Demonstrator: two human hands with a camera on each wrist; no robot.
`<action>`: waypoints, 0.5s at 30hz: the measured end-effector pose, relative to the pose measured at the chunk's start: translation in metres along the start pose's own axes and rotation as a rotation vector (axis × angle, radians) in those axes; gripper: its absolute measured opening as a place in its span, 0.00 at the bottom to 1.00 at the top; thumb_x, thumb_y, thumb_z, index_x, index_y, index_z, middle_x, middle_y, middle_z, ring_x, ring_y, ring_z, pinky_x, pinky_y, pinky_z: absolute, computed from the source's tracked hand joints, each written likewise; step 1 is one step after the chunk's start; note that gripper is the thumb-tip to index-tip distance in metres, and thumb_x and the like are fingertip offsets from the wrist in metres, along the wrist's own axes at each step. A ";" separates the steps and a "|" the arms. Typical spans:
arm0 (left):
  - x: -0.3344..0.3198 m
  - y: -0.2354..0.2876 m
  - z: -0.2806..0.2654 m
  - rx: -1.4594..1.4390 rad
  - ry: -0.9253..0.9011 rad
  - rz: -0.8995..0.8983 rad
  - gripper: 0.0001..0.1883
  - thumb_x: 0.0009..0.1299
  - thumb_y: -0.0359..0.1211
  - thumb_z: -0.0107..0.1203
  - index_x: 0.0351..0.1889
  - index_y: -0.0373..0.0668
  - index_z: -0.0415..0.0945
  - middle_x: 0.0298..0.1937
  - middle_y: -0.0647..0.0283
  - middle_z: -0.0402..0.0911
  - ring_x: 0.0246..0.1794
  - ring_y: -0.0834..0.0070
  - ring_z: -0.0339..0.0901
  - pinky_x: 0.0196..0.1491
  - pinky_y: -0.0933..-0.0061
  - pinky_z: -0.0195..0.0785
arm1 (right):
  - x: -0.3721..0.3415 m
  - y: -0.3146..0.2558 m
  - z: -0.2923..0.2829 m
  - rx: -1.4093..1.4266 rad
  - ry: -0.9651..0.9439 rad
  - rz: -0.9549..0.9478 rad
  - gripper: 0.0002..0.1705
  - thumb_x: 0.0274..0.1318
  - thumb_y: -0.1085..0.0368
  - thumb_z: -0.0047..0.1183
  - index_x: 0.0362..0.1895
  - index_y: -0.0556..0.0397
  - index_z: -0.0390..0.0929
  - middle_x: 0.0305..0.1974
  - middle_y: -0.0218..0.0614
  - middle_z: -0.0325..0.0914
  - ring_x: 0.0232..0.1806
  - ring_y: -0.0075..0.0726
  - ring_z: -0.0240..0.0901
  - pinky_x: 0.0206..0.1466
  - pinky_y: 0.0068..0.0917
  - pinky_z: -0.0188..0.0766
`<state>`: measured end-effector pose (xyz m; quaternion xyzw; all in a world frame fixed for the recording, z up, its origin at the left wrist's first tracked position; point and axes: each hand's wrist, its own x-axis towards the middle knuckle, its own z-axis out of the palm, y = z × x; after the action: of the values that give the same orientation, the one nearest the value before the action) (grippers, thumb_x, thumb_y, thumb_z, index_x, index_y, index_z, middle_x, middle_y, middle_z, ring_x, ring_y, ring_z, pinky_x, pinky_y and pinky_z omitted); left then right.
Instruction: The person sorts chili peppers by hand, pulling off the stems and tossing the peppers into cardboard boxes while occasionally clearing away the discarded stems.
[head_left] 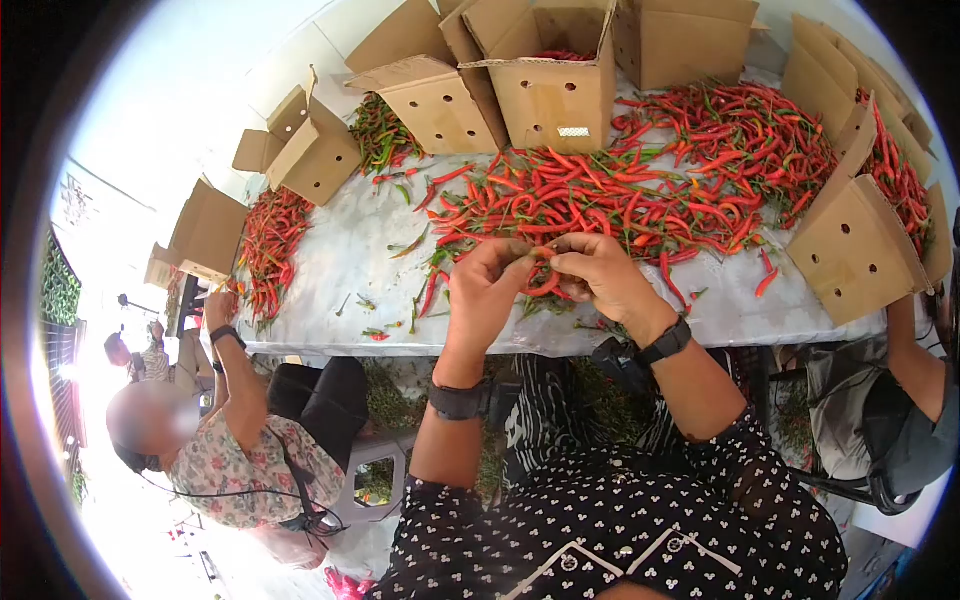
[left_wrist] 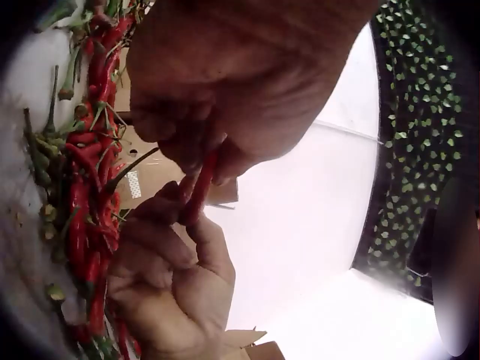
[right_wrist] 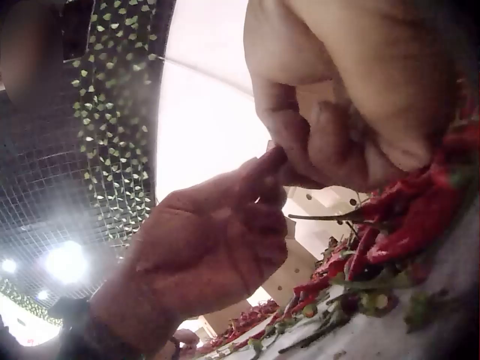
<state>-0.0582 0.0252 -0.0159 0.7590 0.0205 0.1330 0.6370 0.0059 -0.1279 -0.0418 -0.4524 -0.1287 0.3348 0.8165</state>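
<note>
Above the front part of the pile, the left hand (head_left: 487, 290) and right hand (head_left: 615, 285) meet, fingertips close together. A small red chili (left_wrist: 201, 187) is pinched between them: the left hand (left_wrist: 240, 82) holds its upper part in the left wrist view, and the fingers of the right hand (left_wrist: 172, 277) its lower end. In the right wrist view the left hand (right_wrist: 210, 240) and right hand (right_wrist: 345, 97) both touch the chili (right_wrist: 271, 160), mostly hidden by fingers. Red chilies (head_left: 600, 200) with green stems lie just behind the hands.
Cardboard boxes (head_left: 555, 100) line the table's back; a chili-filled box (head_left: 855, 250) stands at the right. Another chili heap (head_left: 272, 240) lies left on the table (head_left: 330, 260). Loose stems (head_left: 367, 302) lie left of the hands. One person (head_left: 240, 440) sits left, another (head_left: 920, 400) right.
</note>
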 end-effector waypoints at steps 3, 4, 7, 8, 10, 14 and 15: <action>-0.004 0.004 0.003 0.088 0.042 0.001 0.06 0.62 0.25 0.52 0.35 0.32 0.74 0.29 0.67 0.76 0.29 0.87 0.70 0.32 0.85 0.65 | -0.002 0.000 0.004 -0.102 -0.002 -0.042 0.11 0.49 0.70 0.50 0.38 0.63 0.73 0.19 0.27 0.67 0.14 0.17 0.58 0.15 0.16 0.49; -0.005 0.005 0.004 0.089 0.042 -0.002 0.06 0.62 0.25 0.52 0.35 0.32 0.74 0.29 0.67 0.76 0.29 0.87 0.70 0.32 0.85 0.65 | -0.003 0.000 0.003 -0.100 -0.001 -0.040 0.11 0.49 0.70 0.50 0.38 0.63 0.73 0.19 0.27 0.67 0.14 0.17 0.58 0.15 0.16 0.49; -0.007 0.004 0.002 0.224 0.037 0.009 0.08 0.63 0.28 0.52 0.38 0.34 0.74 0.24 0.70 0.73 0.22 0.88 0.65 0.26 0.85 0.58 | -0.004 0.000 0.000 -0.137 -0.042 -0.064 0.13 0.48 0.70 0.49 0.39 0.64 0.73 0.19 0.28 0.68 0.15 0.16 0.58 0.15 0.17 0.49; -0.007 -0.002 -0.001 0.145 0.009 -0.007 0.07 0.64 0.29 0.51 0.36 0.34 0.74 0.24 0.69 0.73 0.22 0.87 0.64 0.25 0.85 0.57 | -0.004 0.000 -0.001 -0.152 -0.057 -0.043 0.13 0.47 0.69 0.49 0.39 0.63 0.73 0.19 0.28 0.68 0.15 0.16 0.57 0.15 0.17 0.50; -0.006 -0.010 -0.007 0.066 -0.018 -0.023 0.07 0.64 0.29 0.50 0.35 0.34 0.73 0.23 0.69 0.72 0.21 0.87 0.63 0.25 0.85 0.56 | -0.003 0.000 -0.004 -0.168 -0.072 -0.024 0.14 0.47 0.69 0.48 0.39 0.63 0.73 0.19 0.28 0.68 0.14 0.16 0.57 0.15 0.17 0.50; -0.009 -0.010 -0.023 -0.390 -0.260 -0.190 0.07 0.65 0.30 0.49 0.33 0.34 0.73 0.20 0.69 0.68 0.21 0.85 0.62 0.25 0.83 0.56 | 0.000 -0.002 -0.013 -0.049 -0.173 0.004 0.13 0.47 0.67 0.46 0.38 0.59 0.73 0.20 0.31 0.68 0.15 0.17 0.56 0.15 0.16 0.50; -0.010 -0.009 -0.027 -0.365 -0.274 -0.243 0.08 0.65 0.30 0.49 0.33 0.33 0.73 0.20 0.69 0.67 0.22 0.84 0.63 0.26 0.82 0.57 | 0.001 -0.005 -0.017 0.061 -0.183 -0.011 0.12 0.47 0.67 0.45 0.37 0.57 0.73 0.21 0.32 0.68 0.15 0.19 0.56 0.15 0.16 0.50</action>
<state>-0.0731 0.0503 -0.0223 0.6343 0.0007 -0.0473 0.7716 0.0175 -0.1400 -0.0474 -0.3943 -0.1948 0.3740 0.8165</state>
